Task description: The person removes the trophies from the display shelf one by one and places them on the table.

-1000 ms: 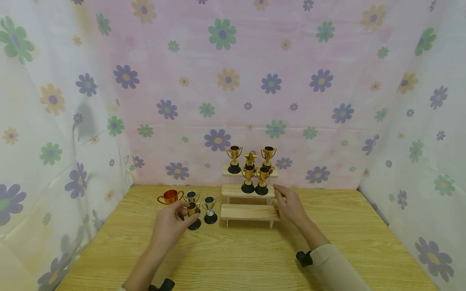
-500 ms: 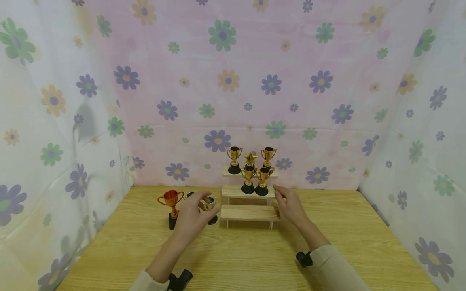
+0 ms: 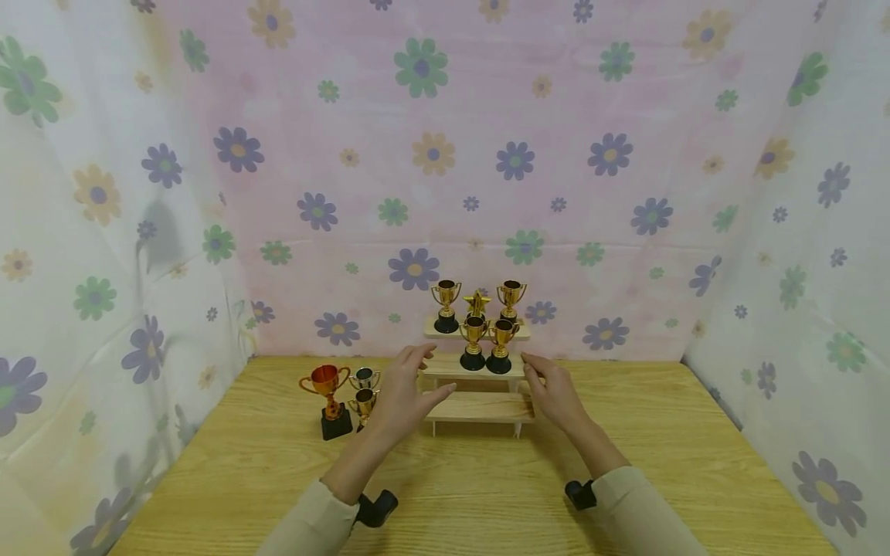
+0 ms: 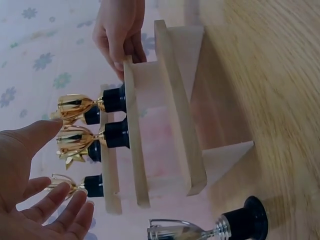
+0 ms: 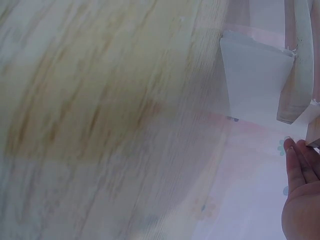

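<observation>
2 gold trophies point(image 3: 474, 334) on middle shelf point(image 3: 446, 364), between left hand point(image 3: 409, 392), right hand point(image 3: 555, 392).

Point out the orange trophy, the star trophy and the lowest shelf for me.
Orange trophy point(image 3: 324, 380): head view, on the front of its cup.
Star trophy point(image 3: 477, 302): head view, on the star at its top.
Lowest shelf point(image 3: 483, 404): head view, on its bare top board.

Table point(image 3: 487, 494): 3-tier stand point(image 3: 480, 408), orange cup point(image 3: 331, 403), silver cups point(image 3: 365, 378), gold cup point(image 3: 365, 403). Stand: 5 trophies point(image 3: 474, 340).
</observation>
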### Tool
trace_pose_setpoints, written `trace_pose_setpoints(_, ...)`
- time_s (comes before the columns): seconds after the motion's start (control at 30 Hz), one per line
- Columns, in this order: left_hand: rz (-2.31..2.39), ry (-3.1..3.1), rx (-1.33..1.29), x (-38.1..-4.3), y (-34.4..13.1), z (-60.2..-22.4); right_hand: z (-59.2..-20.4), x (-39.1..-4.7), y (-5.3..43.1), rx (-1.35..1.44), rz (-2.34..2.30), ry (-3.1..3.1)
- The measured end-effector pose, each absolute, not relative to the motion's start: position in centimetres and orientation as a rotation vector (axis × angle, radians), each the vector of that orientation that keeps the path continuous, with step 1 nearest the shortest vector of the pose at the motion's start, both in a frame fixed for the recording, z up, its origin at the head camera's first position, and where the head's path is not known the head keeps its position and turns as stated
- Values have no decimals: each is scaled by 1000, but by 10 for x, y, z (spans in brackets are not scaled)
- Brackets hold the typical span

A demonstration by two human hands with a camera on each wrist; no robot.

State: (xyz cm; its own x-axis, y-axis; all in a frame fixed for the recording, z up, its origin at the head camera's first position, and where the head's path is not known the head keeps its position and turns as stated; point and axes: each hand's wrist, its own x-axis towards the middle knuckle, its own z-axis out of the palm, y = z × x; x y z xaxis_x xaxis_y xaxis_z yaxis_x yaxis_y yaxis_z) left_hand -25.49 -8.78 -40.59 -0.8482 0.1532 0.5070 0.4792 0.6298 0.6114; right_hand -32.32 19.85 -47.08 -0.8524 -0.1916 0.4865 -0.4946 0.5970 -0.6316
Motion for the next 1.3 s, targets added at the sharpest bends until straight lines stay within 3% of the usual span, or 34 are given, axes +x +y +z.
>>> trace_pose_setpoints(1.3, -1453, -2572, -396, -320, -42, -423, -470, -324, 199, 544, 1139, -2468)
